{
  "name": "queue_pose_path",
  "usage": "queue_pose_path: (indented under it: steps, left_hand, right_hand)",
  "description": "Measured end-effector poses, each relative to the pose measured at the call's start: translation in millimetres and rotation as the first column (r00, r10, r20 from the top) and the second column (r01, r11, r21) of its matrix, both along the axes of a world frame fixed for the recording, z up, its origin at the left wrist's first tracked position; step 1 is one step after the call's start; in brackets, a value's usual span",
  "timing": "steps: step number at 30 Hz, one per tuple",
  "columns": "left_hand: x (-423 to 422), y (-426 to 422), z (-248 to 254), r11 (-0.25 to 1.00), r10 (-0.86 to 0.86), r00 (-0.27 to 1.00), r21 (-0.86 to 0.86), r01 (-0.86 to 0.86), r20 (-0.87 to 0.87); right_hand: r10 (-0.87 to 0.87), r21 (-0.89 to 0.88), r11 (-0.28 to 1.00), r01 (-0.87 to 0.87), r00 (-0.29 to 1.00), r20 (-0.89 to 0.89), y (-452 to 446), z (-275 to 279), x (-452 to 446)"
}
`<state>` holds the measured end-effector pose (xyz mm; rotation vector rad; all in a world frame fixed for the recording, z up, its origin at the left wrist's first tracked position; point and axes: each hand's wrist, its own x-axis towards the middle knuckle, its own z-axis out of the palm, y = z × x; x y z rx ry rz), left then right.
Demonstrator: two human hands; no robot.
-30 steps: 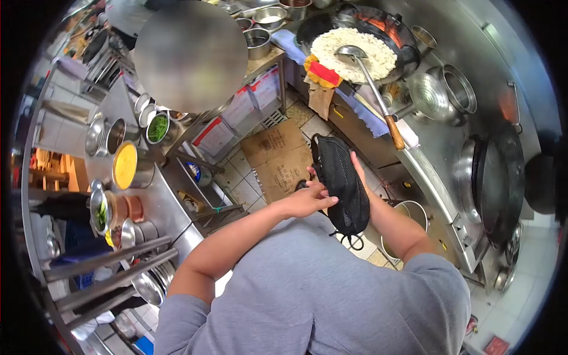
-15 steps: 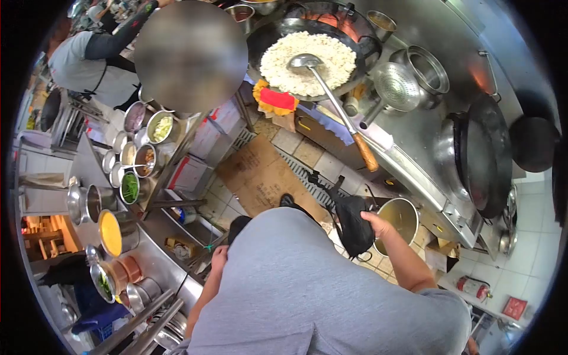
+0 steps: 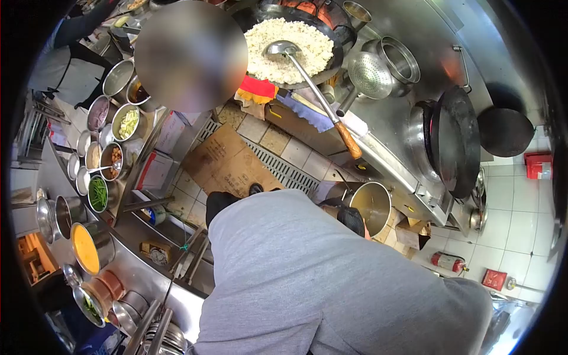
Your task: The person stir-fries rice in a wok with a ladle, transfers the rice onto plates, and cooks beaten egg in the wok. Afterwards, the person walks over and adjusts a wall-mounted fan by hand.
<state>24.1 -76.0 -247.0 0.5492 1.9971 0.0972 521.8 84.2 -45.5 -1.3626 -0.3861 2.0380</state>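
Note:
My right hand (image 3: 367, 235) shows only as a sliver of fingers past the edge of my grey shirt, against a black strapped bag (image 3: 348, 218). Most of the bag and hand are hidden by my body. Just beyond the bag stands a deep metal pot (image 3: 378, 207) on the tiled floor. My left hand is out of sight. Ahead on the stove, a ladle (image 3: 313, 87) with a wooden handle lies across a wok (image 3: 337, 59) of small white food pieces (image 3: 284, 62); no hand of mine touches it.
Along the left counter (image 3: 171, 284) stand several metal pots, one with yellow liquid (image 3: 87, 248). Flattened cardboard (image 3: 228, 163) lies on the floor beside a drain grate (image 3: 284, 168). On the right are a strainer (image 3: 370, 75), stacked woks (image 3: 455, 148) and a fire extinguisher (image 3: 448, 261). A co-worker (image 3: 71, 71) stands far left.
My body has leaned forward and turned right, and the scene has shifted left. My left hand has gone from view. My right hand and the black bag are now mostly covered by my shirt.

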Motion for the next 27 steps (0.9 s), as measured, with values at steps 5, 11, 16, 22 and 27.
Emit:
queue_pose_path:
  steps: [5, 11, 16, 22, 27]
  left_hand:
    - [-2, 3, 10, 0.993, -0.113, 0.994, -0.035, 0.113, -0.008]
    - [1, 3, 61, 0.911, -0.408, 0.913, -0.053, 0.408, 0.016]
    - [4, 18, 158, 0.617, -0.775, 0.618, -0.054, 0.785, 0.134]
    - [12, 51, 282, -0.056, -0.930, -0.031, -0.056, 0.997, 0.365]
    - [-34, 131, 358, 0.117, -0.954, 0.147, 0.126, 0.985, -0.262]
  right_hand:
    - [0.027, 0.089, 0.996, -0.024, 0.999, -0.022, 25, -2, -6]
    - [0.231, 0.068, 0.972, -0.224, 0.868, -0.440, 83, 10, -8]
    - [0.464, 0.047, 0.880, -0.473, 0.876, 0.130, 96, 60, -51]
    - [0.428, 0.160, 0.820, -0.550, 0.774, 0.467, 87, 67, -79]
    - [0.421, 0.274, 0.848, -0.453, 0.891, 0.172, 123, 147, -101]
